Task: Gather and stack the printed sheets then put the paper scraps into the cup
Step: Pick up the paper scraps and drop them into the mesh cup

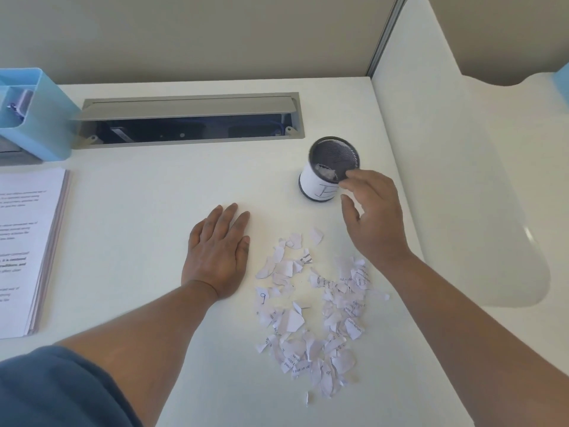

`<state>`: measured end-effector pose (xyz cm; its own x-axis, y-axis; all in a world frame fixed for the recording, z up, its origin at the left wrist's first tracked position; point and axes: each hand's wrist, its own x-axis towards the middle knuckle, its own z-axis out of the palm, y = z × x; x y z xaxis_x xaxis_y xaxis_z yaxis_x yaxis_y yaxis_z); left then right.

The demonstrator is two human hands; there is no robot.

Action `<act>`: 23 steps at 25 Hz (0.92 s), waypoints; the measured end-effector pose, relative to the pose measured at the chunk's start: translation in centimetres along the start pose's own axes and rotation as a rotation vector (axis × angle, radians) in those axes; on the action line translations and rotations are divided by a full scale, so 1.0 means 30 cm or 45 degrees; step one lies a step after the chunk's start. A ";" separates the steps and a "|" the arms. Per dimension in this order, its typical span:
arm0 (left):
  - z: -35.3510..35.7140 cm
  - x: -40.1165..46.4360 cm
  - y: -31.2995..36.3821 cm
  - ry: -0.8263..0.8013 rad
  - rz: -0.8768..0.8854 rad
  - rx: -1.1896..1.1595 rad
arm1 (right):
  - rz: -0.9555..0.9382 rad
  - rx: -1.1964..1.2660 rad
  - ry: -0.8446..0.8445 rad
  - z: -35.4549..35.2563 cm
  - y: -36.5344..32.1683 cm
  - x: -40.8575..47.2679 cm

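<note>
A stack of printed sheets (27, 251) lies squared up at the left edge of the white desk (154, 186). A black mesh cup (331, 167) with a white paper label stands at mid-right, and a few scraps show inside it. A loose pile of torn paper scraps (314, 309) is spread in front of the cup. My left hand (217, 254) rests flat on the desk just left of the pile, fingers apart, holding nothing. My right hand (372, 217) hovers at the cup's near right rim with fingers spread and nothing visible in them.
A light blue organiser box (34, 118) stands at the back left. A grey cable tray (191, 118) with its lid raised runs along the back of the desk. A white partition (462, 180) walls off the right side.
</note>
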<state>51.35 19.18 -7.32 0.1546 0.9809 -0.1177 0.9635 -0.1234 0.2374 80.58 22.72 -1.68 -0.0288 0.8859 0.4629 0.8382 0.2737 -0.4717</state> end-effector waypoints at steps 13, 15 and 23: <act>-0.008 0.000 0.004 -0.017 -0.008 -0.002 | -0.256 -0.158 -0.139 0.066 0.026 0.163; -0.009 0.002 0.004 -0.023 -0.009 -0.001 | -0.244 -0.167 -0.131 0.077 0.017 0.166; -0.010 0.001 0.005 -0.029 -0.013 0.001 | -0.195 -0.214 -0.071 0.087 -0.045 0.167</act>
<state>51.44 19.24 -7.01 0.1496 0.9785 -0.1418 0.9653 -0.1135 0.2352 77.88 27.76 -0.69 -0.1887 0.8593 0.4754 0.9005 0.3445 -0.2653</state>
